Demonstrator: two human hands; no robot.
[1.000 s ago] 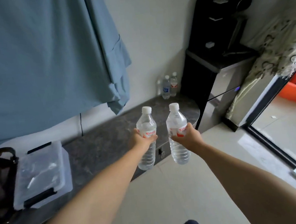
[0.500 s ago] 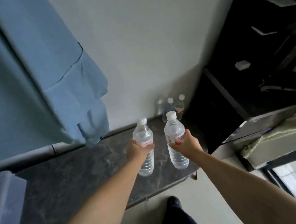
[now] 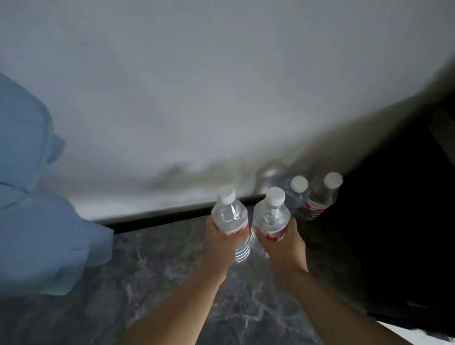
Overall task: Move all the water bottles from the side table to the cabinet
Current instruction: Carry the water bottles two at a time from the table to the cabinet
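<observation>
Two water bottles were in hand over the far right end of the dark marbled worktop (image 3: 150, 307). The left bottle (image 3: 230, 219) was gripped round its label by the left hand (image 3: 217, 246); the right bottle (image 3: 272, 218) sat the same way in the right hand (image 3: 283, 243). Both stood roughly upright, long axis vertical, caps tipped slightly to the far side, bases low over the top; can't tell if touching it. They were just beside each other, w/ the right one nearer the parked bottles.

Two more capped bottles (image 3: 312, 200) stood just far-right of the right hand, against the wall (image 3: 210, 75), next to a black unit (image 3: 407, 209). Judged next move: set both down near-left of that pair w/o knocking it.

Contents: clear water apparently; levels unreadable. Blue cloth (image 3: 19, 208) hung at left, well apart.
</observation>
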